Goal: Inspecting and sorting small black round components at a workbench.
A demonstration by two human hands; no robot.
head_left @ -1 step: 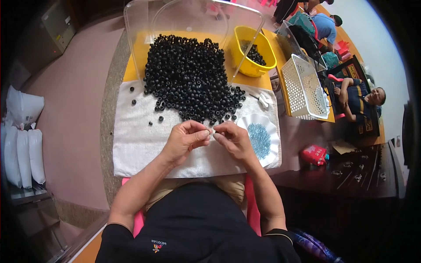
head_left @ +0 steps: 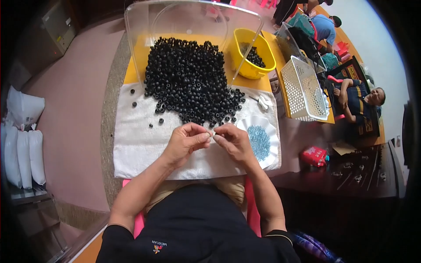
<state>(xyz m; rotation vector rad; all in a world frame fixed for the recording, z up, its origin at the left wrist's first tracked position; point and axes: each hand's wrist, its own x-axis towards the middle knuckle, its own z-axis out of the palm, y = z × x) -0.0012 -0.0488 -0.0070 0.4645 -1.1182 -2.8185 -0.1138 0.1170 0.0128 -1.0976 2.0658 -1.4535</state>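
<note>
My left hand (head_left: 187, 142) and my right hand (head_left: 233, 142) meet over the white cloth (head_left: 136, 149), thumb and forefinger pinched on each. A tiny pale thing shows between the fingertips, too small to name. Just beyond my hands lies a big heap of small black round pieces with holes (head_left: 188, 79), spread from the mouth of a clear plastic bin (head_left: 193, 2) onto the cloth. To the right of my right hand sits a white fluted dish (head_left: 272, 149) holding many tiny light-blue clear pieces (head_left: 258, 142).
A yellow basin (head_left: 258, 71) with more black pieces stands at the back right. Near it lies a small white item (head_left: 264, 102). Farther right are a white perforated basket (head_left: 302, 90), a red pouch (head_left: 314, 155) and seated people (head_left: 357, 98). White sacks (head_left: 24, 153) stand at left.
The heap, cloth and basin sit very slightly lower in the picture. Both hands keep the same pinch at nearly the same spot.
</note>
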